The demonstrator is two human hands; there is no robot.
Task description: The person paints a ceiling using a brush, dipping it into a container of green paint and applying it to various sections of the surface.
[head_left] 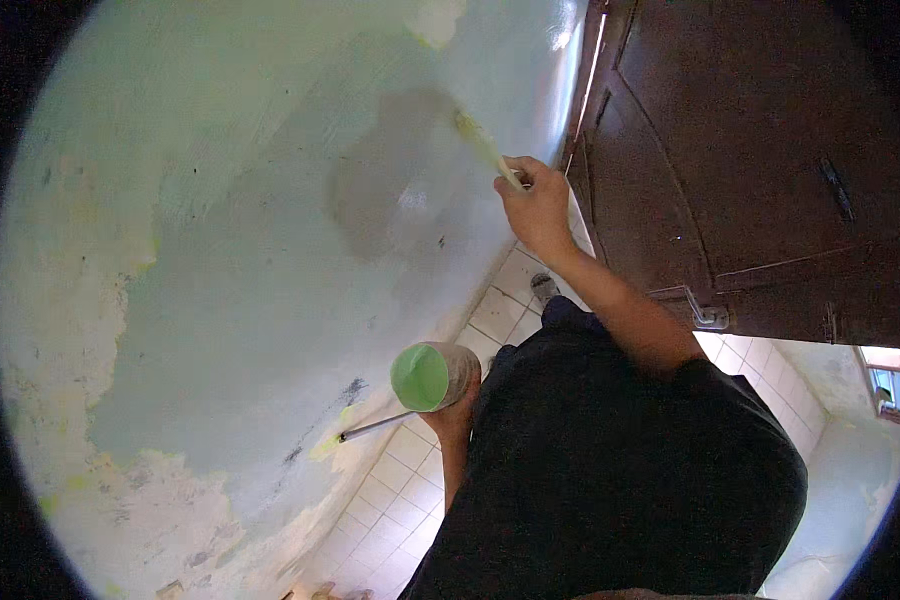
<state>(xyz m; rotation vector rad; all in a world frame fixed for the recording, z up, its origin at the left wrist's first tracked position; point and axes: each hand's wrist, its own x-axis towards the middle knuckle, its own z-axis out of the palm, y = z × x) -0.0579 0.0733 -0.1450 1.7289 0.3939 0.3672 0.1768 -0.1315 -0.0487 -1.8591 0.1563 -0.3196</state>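
Observation:
My right hand (pixel 538 212) is closed around the handle of a paintbrush (pixel 482 140). The yellowish-green bristle end points up and left, at the pale green wall (pixel 260 240), close to or touching it. A darker grey patch of wall (pixel 380 170) lies left of the brush. Lower down, my left hand (pixel 457 412) grips a round container (pixel 464 374) from below and behind. Light green paint (pixel 422 376) shows inside, and the opening is tilted toward the wall. A thin grey rod (pixel 380 427) runs from beside this hand toward the wall; whether I hold it is unclear.
On the right stands a dark brown panelled door (pixel 770 130) with a metal handle (pixel 708 315), close to my right forearm. White floor tiles (pixel 400 490) run along the wall's foot. A shoe (pixel 544 287) shows below. The lower-left wall (pixel 160 510) is bare and patchy. A small window (pixel 896 388) is far right.

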